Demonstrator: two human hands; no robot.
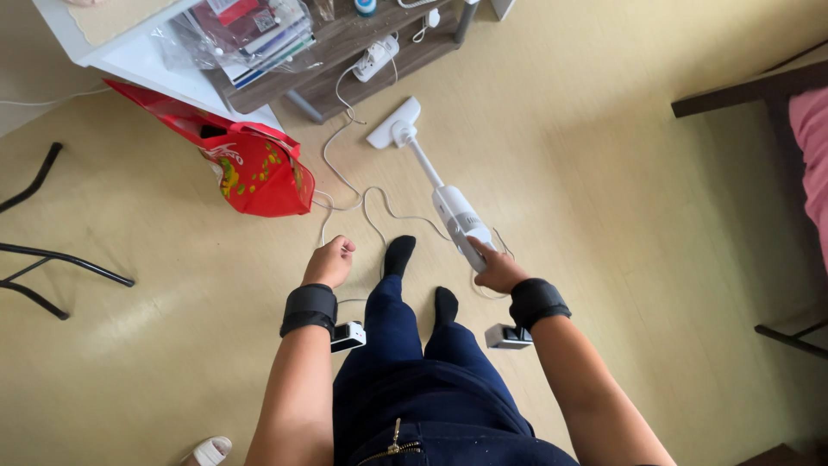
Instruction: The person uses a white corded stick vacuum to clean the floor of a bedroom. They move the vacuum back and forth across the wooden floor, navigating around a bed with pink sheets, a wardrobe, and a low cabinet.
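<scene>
My right hand (498, 269) grips the handle of a white stick vacuum (455, 214), whose tube slants up to the floor head (395, 125) near the low shelf. My left hand (329, 261) is closed on the vacuum's white cord (373, 200), which loops over the yellowish floor between the red bag and my feet. Both wrists wear black bands. My legs in dark blue trousers and black socks (399, 255) stand between the two hands.
A red shopping bag (259, 168) leans at the white table's corner. A dark low shelf (345, 52) holds a power strip (377, 57) and bagged books. Black chair legs (52, 259) stand left, dark furniture and pink fabric (811, 129) right.
</scene>
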